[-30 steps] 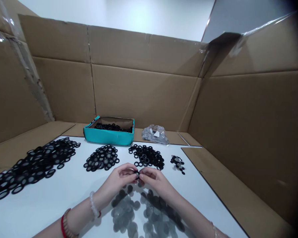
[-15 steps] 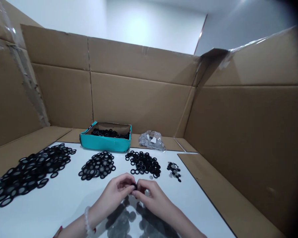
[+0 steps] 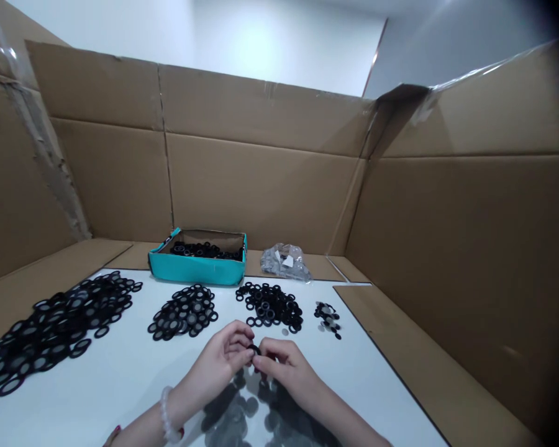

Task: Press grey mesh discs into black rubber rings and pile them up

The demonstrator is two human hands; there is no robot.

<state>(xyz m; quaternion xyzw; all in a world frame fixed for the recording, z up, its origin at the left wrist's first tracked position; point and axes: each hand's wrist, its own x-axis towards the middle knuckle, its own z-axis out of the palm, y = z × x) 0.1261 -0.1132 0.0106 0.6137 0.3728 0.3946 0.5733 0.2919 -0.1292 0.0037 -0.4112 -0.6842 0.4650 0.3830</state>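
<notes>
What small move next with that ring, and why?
Probably turn the black rubber ring, pinched between left hand and right hand, to show its centre: the fingers hide whether it holds mesh like the mesh-centred rings or is open like the plain black rings.

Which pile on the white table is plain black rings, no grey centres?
The third pile from the left, of open black rings, beyond the right hand. The far-left pile, the next pile and the small right-hand pile show grey centres.
</notes>
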